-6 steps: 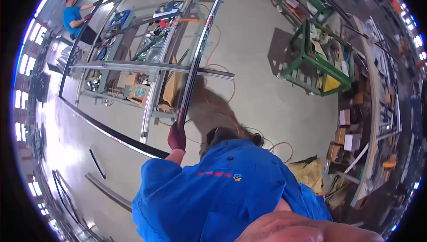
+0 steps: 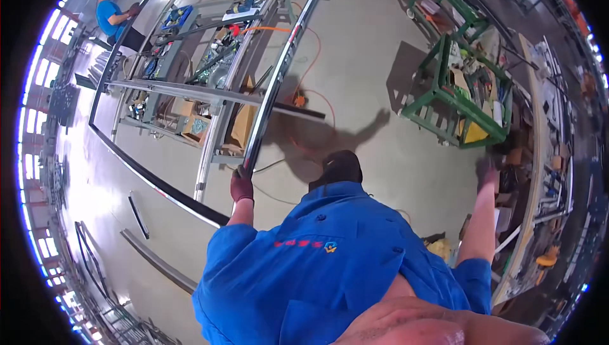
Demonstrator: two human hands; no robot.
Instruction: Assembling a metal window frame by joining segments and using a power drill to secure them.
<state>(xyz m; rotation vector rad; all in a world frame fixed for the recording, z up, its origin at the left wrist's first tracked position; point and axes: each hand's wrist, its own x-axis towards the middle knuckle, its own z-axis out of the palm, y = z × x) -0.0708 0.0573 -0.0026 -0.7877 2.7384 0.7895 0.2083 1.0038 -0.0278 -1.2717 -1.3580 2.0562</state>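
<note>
Biggest thing by far: the dark frame [image 2: 280, 72], lying over the metal stand [image 2: 210, 145] on the left side of the shop floor. Its right bar runs near to far, leaning a touch right at the far end; I read this as the long axis. Left bar runs roughly the same way; near bar slants from the left corner towards the person. Near right corner partly hidden by hand and forearm, so no telling how the bars meet there.

Right side: long, cluttered worktop [image 2: 517, 269]; green cart [image 2: 440, 94] just left of its far part, loaded with oddments. Co-worker [image 2: 111, 18] at far left, reaching to the frame's left bar.

Smaller: orange hose [image 2: 266, 28] over the stand.

Left hand [image 2: 241, 185], gloved dark red: grip clamped on the right bar's near end. Right hand [image 2: 486, 172] stretched well away to the right, near the worktop; blurred, cannot tell whether that grip is apart or together.

My judgement on good handling: with one hand on so long a piece, keep the wrist firm, let the stand bear the weight, avoid twisting the bar, and match the co-worker's side.
</note>
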